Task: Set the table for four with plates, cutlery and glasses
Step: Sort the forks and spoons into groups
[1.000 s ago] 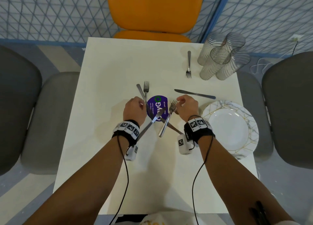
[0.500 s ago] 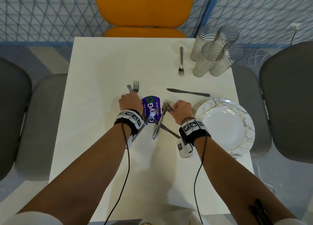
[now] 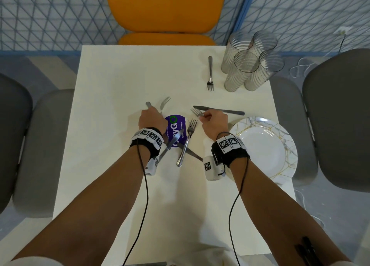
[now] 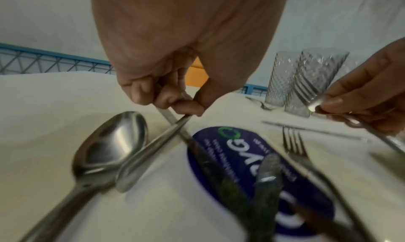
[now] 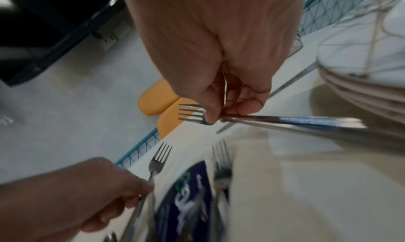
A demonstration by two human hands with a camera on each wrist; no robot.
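**Sorting the cutlery, places not yet laid**

The white worktop (image 3: 112, 137) carries everything in loose groups. A stack of plates (image 3: 266, 145), white with gold veining, sits at the right edge; the right wrist view shows several rims stacked. Four ribbed clear glasses (image 3: 250, 63) stand bunched at the far right corner, touching one another. No place is laid, so the task looks to be at its start, with the cutlery being gathered and divided.

The left hand (image 3: 152, 121) is curled round two crossed pieces, a fork (image 3: 165, 103) and what looks like a knife, its handle end (image 3: 148, 104) poking out beyond the fingers. The right hand (image 3: 215, 125) pinches another fork (image 5: 190, 114) by the neck, lifted off the worktop.

A spoon (image 4: 105, 150) lies just beside the left hand. On the round purple sticker (image 3: 176, 123) a loose fork (image 3: 187, 143) crosses a knife. A knife (image 3: 218, 110) lies beyond the right hand; a lone fork (image 3: 210, 73) lies near the glasses.

The next move likely calls for carrying each held set to a seat and laying it straight.
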